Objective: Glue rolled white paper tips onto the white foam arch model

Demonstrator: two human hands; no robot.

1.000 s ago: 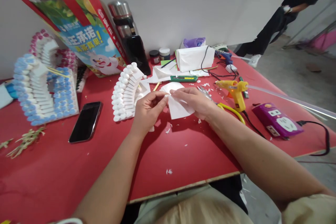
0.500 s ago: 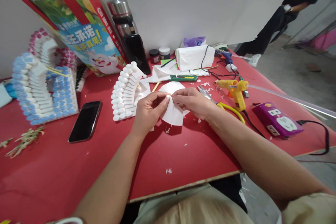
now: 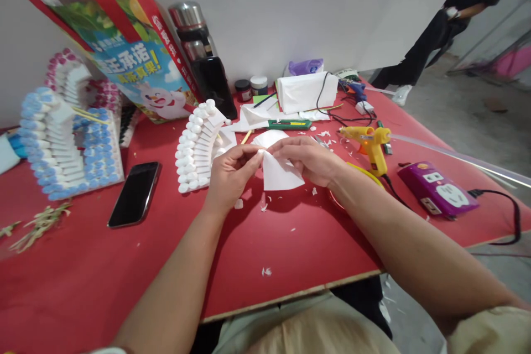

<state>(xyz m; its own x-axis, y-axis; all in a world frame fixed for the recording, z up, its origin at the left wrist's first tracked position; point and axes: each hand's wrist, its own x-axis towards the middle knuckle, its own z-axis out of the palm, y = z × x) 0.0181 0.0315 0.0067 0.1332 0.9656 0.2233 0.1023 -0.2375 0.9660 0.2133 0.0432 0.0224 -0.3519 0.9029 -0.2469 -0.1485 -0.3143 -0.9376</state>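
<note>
A piece of white paper (image 3: 282, 174) hangs between my hands above the red table (image 3: 257, 254). My left hand (image 3: 234, 171) pinches its upper edge between thumb and fingertips. My right hand (image 3: 309, 157) is closed on the same paper from the other side, its fingertips partly hidden. Just behind the hands lies another rounded white paper piece (image 3: 269, 137). To the left of my left hand stands a curved white model (image 3: 194, 149) edged with white rounded tips. Beyond the hands is a green utility knife (image 3: 290, 124).
A yellow glue gun (image 3: 369, 144) and a purple power socket (image 3: 440, 191) with cords lie on the right. On the left are a phone (image 3: 135, 193), a blue-and-white model (image 3: 70, 144) and a bag (image 3: 145, 66). Another person (image 3: 443, 27) stands at the back right.
The paper has turned, its lower edge swinging right and slightly up. My right hand has shifted a little to the right; my left hand has moved slightly left.
</note>
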